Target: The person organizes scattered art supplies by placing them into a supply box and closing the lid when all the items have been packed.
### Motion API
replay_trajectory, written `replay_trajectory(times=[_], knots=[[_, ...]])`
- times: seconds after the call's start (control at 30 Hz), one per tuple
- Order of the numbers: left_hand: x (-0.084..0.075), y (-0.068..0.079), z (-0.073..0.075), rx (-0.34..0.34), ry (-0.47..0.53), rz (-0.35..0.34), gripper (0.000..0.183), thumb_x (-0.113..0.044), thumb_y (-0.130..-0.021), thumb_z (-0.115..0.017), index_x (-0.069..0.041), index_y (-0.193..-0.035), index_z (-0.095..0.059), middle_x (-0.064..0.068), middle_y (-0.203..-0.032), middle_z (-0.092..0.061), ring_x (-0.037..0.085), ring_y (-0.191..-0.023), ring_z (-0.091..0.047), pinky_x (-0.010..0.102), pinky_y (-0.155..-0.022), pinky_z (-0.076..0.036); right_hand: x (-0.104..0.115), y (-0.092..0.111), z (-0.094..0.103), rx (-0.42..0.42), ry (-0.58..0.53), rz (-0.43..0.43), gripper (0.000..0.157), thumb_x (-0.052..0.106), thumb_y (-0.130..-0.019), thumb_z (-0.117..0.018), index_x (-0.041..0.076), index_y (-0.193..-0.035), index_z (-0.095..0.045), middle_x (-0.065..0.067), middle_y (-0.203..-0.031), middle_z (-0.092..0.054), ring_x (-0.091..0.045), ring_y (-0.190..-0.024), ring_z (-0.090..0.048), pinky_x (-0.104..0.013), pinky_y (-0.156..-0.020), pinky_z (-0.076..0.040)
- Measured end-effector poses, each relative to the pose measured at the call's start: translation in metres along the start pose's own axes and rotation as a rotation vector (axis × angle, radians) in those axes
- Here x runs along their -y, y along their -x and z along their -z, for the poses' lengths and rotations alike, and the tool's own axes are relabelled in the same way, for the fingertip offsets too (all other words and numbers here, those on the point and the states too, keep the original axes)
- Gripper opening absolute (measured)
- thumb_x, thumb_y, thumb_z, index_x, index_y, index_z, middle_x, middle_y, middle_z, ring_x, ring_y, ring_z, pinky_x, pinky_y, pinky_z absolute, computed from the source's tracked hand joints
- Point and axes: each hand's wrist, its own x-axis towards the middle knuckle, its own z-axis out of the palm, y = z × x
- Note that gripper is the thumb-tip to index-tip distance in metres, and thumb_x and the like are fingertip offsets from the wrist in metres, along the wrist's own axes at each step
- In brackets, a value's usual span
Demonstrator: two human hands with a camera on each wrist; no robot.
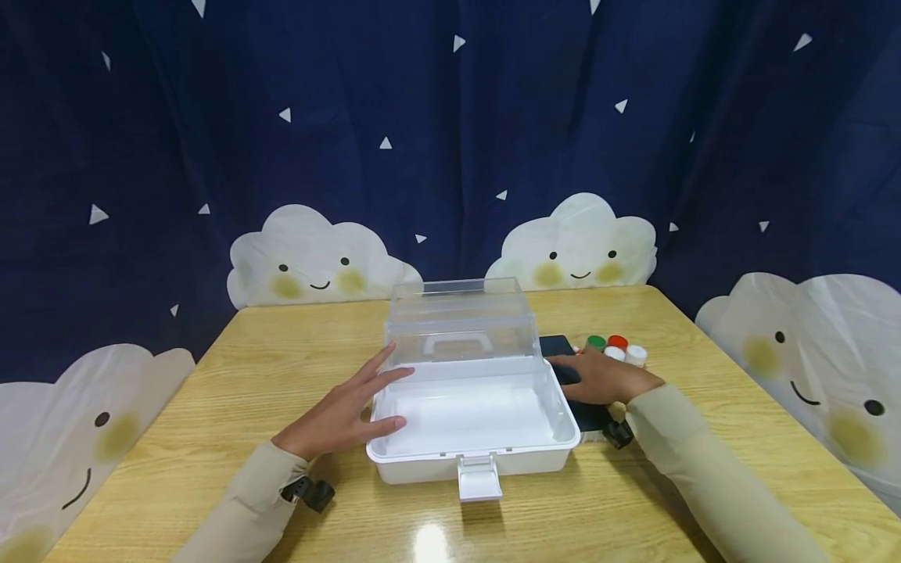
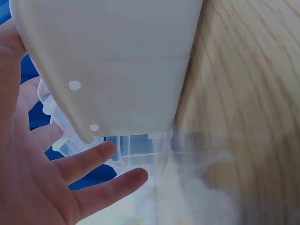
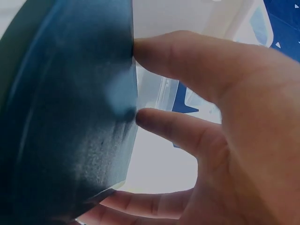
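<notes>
- Beige sleeve [image 1: 711,461], lower right.
- Left hand [image 1: 345,410], centre-left: fingers wide; better steady white storage box [image 1: 422,470] softly.
- Right hand [image 1: 598,377]: fingers at black panel [image 1: 590,417], centre-right; grip, cannot tell.

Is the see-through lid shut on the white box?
No, the see-through lid is tipped up at the back of the white box, whose inside shows.

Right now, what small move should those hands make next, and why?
I'd probably have the right hand close its fingers on the black flat object and lift slightly. Its thumb and a fingertip appear to meet that object's edge, while the white plastic case stands alongside, clear lid raised, nothing visible inside. The left hand, fingers spread, is at the case's other side.
</notes>
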Motion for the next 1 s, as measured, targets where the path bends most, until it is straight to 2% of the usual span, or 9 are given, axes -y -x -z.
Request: replay_trajectory(times=[0.1, 0.3, 0.5, 0.6, 0.87, 1.0], knots=[[0.0, 0.0, 0.0, -0.001, 0.002, -0.003, 0.067, -0.059, -0.078, -0.054, -0.04, -0.138, -0.03, -0.014, -0.15, 0.002, 0.029, -0.129, -0.032, 0.053, -0.089, -0.039, 0.0, 0.0, 0.0, 0.006, 0.004, 0.003, 0.073, 0.063, -0.077, -0.053, 0.02, -0.135, -0.042, -0.017, -0.123, -0.052, -0.032, -0.106, -0.048, -0.056, -0.083, -0.041], [0.001, 0.0, 0.0, 0.003, -0.009, 0.011, 0.067, -0.06, -0.078, -0.053, -0.041, -0.138, -0.029, -0.015, -0.15, 0.002, 0.025, -0.131, -0.028, 0.054, -0.089, -0.039, 0.003, 0.001, 0.001, 0.032, -0.003, -0.04, 0.074, 0.064, -0.077, -0.051, 0.024, -0.138, -0.038, -0.021, -0.129, -0.044, -0.035, -0.109, -0.048, -0.058, -0.082, -0.041], [0.001, 0.001, 0.0, 0.007, -0.005, 0.019, 0.067, -0.06, -0.078, -0.053, -0.042, -0.138, -0.028, -0.015, -0.15, 0.003, 0.025, -0.131, -0.028, 0.055, -0.089, -0.039, 0.008, 0.002, 0.001, 0.052, -0.002, -0.046, 0.075, 0.063, -0.08, -0.047, 0.021, -0.14, -0.033, -0.019, -0.134, -0.042, -0.046, -0.127, -0.025, -0.064, -0.089, -0.031], [0.002, 0.0, -0.001, 0.002, -0.005, 0.003, 0.067, -0.06, -0.078, -0.053, -0.042, -0.138, -0.028, -0.014, -0.15, 0.002, 0.026, -0.13, -0.029, 0.055, -0.089, -0.039, 0.011, 0.003, 0.001, 0.063, -0.013, -0.065, 0.074, 0.063, -0.081, -0.045, 0.022, -0.141, -0.031, -0.015, -0.136, -0.042, -0.045, -0.128, -0.021, -0.064, -0.09, -0.03], [0.002, 0.0, -0.002, 0.008, -0.016, 0.019, 0.067, -0.061, -0.078, -0.052, -0.044, -0.137, -0.027, -0.016, -0.15, 0.003, 0.023, -0.131, -0.027, 0.054, -0.089, -0.039, 0.01, 0.003, -0.002, 0.06, -0.012, -0.075, 0.075, 0.064, -0.08, -0.046, 0.023, -0.141, -0.031, -0.019, -0.134, -0.042, -0.047, -0.123, -0.032, -0.061, -0.083, -0.038], [0.002, 0.0, -0.002, 0.007, -0.011, 0.022, 0.067, -0.061, -0.078, -0.052, -0.044, -0.137, -0.027, -0.016, -0.15, 0.003, 0.024, -0.131, -0.028, 0.055, -0.089, -0.039, 0.009, 0.003, -0.003, 0.062, -0.011, -0.07, 0.076, 0.063, -0.079, -0.049, 0.023, -0.141, -0.03, -0.017, -0.132, -0.046, -0.039, -0.116, -0.044, -0.057, -0.081, -0.042]])
